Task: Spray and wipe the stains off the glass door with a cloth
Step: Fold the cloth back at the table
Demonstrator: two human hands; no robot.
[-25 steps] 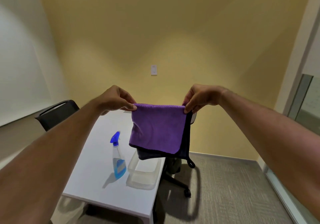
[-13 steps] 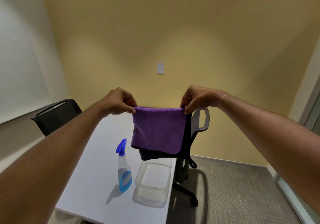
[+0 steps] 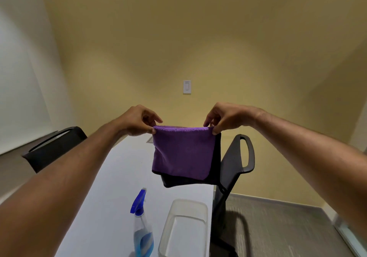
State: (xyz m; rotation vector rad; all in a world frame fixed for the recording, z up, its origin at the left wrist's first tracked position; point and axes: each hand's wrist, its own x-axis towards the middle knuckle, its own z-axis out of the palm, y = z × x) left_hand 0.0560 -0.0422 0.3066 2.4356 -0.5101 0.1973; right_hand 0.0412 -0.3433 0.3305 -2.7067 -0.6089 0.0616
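Purple cloth held folded in mid-air above white table, top corners pinched: left hand thumb and fingers clamped on left corner, right hand likewise on right corner (dark underside hanging below). Spray bottle upright on table, just beside clear container. Black chair at table's right edge.

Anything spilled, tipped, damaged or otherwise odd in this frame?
Nothing stands out. Both hands, left and right, pinch the folded purple cloth by its top corners above the table. The spray bottle stands upright beside the clear container; no spills visible.
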